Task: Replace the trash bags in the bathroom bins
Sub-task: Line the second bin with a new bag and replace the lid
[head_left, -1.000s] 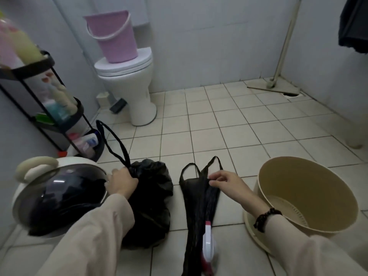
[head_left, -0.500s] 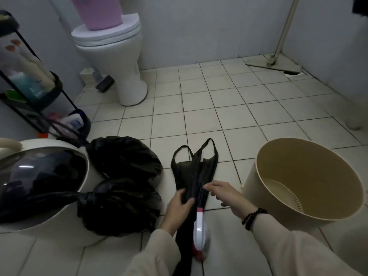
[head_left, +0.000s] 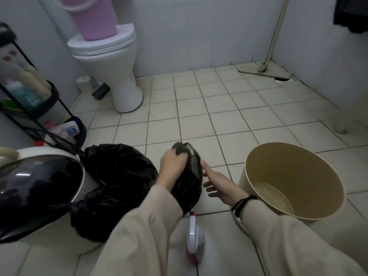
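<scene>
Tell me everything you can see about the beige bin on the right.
The beige bin is a round, open-topped tub that looks like smooth plastic. It holds no bag; a perforated panel shows at its bottom. It stands on the tiled floor, mouth seemingly tipped toward the camera, right of the right hand, which is apart from it. The right sleeve crosses its lower left edge; contact unclear.

Dim, flat, greyish light leaves only soft shadows, deepest inside the bin (head_left: 298,168) at 4 o'clock; a small glare spot sits on the dark lid (head_left: 39,182) at 9 o'clock. The left hand (head_left: 173,166) and bag (head_left: 189,180) at centre are motion-smeared, the rack (head_left: 54,91) at 10 o'clock is blurred, and the wall (head_left: 199,32) lines bow near the edges.
</scene>
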`<state>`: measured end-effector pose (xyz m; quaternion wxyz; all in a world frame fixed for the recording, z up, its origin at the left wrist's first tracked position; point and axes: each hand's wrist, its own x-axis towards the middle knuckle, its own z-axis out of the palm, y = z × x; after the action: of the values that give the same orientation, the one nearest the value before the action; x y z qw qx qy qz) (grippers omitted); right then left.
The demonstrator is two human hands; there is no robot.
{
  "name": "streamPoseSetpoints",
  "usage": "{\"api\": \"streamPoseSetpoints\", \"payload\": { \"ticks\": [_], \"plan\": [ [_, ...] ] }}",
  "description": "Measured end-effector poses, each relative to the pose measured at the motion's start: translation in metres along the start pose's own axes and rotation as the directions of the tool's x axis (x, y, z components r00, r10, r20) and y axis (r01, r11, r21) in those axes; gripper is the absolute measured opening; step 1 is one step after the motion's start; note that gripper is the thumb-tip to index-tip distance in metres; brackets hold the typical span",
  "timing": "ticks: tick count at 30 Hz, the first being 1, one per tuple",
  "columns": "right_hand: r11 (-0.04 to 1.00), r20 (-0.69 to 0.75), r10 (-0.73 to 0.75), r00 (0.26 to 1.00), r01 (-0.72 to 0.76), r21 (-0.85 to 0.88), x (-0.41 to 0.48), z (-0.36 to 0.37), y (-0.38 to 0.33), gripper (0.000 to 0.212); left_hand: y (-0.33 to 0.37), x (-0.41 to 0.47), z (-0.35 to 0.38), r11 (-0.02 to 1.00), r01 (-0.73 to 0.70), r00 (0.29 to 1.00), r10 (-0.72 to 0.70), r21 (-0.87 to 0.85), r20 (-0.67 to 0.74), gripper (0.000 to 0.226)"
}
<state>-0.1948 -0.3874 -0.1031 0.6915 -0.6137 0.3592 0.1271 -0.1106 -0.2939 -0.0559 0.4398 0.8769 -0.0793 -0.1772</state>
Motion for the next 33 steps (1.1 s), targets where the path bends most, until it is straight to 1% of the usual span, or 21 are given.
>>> {"api": "streamPoseSetpoints", "payload": {
  "ticks": [2,4,5,7,9,11,12,13,15,16,18,19,21,22,23,24,26,28,30,32,33],
  "plan": [
    [0.961,0.131,0.004,0.991,-0.04,0.273,-0.003,-0.005,-0.023,0.084,0.064,-0.019,-0.024,0.982,-0.155,0.982,0.165,-0.103,0.096,0.018],
    [0.798,0.264,-0.084,0.961,-0.094,0.596,-0.007,-0.017,-0.053,0.096,0.11,-0.047,-0.045,0.923,-0.192,0.907,0.297,-0.334,0.298,0.017],
    [0.711,0.269,-0.156,0.95,-0.081,0.698,-0.016,-0.028,-0.07,0.098,0.124,-0.061,-0.054,0.886,-0.195,0.85,0.367,-0.421,0.378,0.015],
    [0.568,0.199,-0.314,0.928,0.015,0.823,-0.043,-0.053,-0.105,0.092,0.137,-0.079,-0.062,0.839,-0.205,0.746,0.467,-0.504,0.475,0.018],
    [0.45,0.06,-0.502,0.863,0.201,0.87,-0.091,-0.087,-0.14,0.077,0.139,-0.091,-0.059,0.816,-0.214,0.683,0.518,-0.538,0.515,0.026],
    [0.422,-0.077,-0.645,0.76,0.439,0.793,-0.142,-0.117,-0.167,0.043,0.136,-0.095,-0.045,0.819,-0.221,0.668,0.523,-0.53,0.529,0.034],
    [0.43,-0.124,-0.682,0.721,0.532,0.729,-0.161,-0.129,-0.174,0.027,0.136,-0.096,-0.036,0.83,-0.238,0.663,0.519,-0.505,0.54,0.034],
    [0.447,-0.168,-0.696,0.698,0.604,0.66,-0.179,-0.142,-0.179,0.018,0.137,-0.097,-0.022,0.848,-0.261,0.665,0.504,-0.462,0.55,0.032],
    [0.523,-0.247,-0.677,0.693,0.69,0.501,-0.195,-0.162,-0.178,0.015,0.135,-0.094,0.006,0.887,-0.304,0.7,0.456,-0.348,0.55,0.027],
    [0.554,-0.298,-0.664,0.686,0.719,0.42,-0.2,-0.17,-0.174,0.019,0.135,-0.095,0.02,0.901,-0.33,0.72,0.433,-0.28,0.543,0.028],
    [0.606,-0.394,-0.637,0.663,0.746,0.275,-0.201,-0.182,-0.156,0.037,0.134,-0.097,0.044,0.917,-0.351,0.734,0.396,-0.192,0.552,0.041],
    [0.64,-0.423,-0.625,0.656,0.741,0.202,-0.199,-0.184,-0.142,0.042,0.134,-0.098,0.051,0.919,-0.329,0.737,0.394,-0.218,0.549,0.05],
    [0.741,-0.444,-0.605,0.661,0.671,-0.013,-0.197,-0.189,-0.11,0.039,0.138,-0.1,0.057,0.891,-0.214,0.742,0.415,-0.401,0.527,0.064],
    [0.798,-0.41,-0.582,0.702,0.59,-0.122,-0.196,-0.19,-0.094,0.039,0.142,-0.099,0.057,0.85,-0.161,0.74,0.44,-0.502,0.508,0.067],
    [0.848,-0.361,-0.529,0.768,0.493,-0.195,-0.194,-0.191,-0.079,0.041,0.145,-0.098,0.057,0.809,-0.127,0.734,0.465,-0.573,0.494,0.065],
    [0.889,-0.315,-0.455,0.833,0.402,-0.221,-0.194,-0.194,-0.066,0.047,0.149,-0.099,0.057,0.788,-0.109,0.725,0.479,-0.606,0.494,0.062],
    [0.93,-0.283,-0.364,0.887,0.332,-0.157,-0.193,-0.198,-0.05,0.062,0.156,-0.103,0.059,0.808,-0.115,0.717,0.47,-0.578,0.514,0.052],
    [0.921,-0.278,-0.389,0.878,0.378,-0.092,-0.197,-0.2,-0.048,0.066,0.162,-0.109,0.063,0.853,-0.189,0.74,0.45,-0.487,0.5,0.042],
    [0.903,-0.285,-0.422,0.86,0.425,-0.053,-0.203,-0.203,-0.052,0.063,0.169,-0.112,0.065,0.85,-0.216,0.787,0.443,-0.48,0.431,0.036],
    [0.909,-0.346,-0.415,0.841,0.403,-0.11,-0.208,-0.209,-0.055,0.052,0.175,-0.114,0.061,0.852,-0.231,0.8,0.441,-0.47,0.407,0.034],
    [0.919,-0.374,-0.389,0.842,0.324,-0.226,-0.21,-0.211,-0.056,0.045,0.176,-0.115,0.058,0.883,-0.268,0.775,0.436,-0.386,0.458,0.033]
  ]
}}
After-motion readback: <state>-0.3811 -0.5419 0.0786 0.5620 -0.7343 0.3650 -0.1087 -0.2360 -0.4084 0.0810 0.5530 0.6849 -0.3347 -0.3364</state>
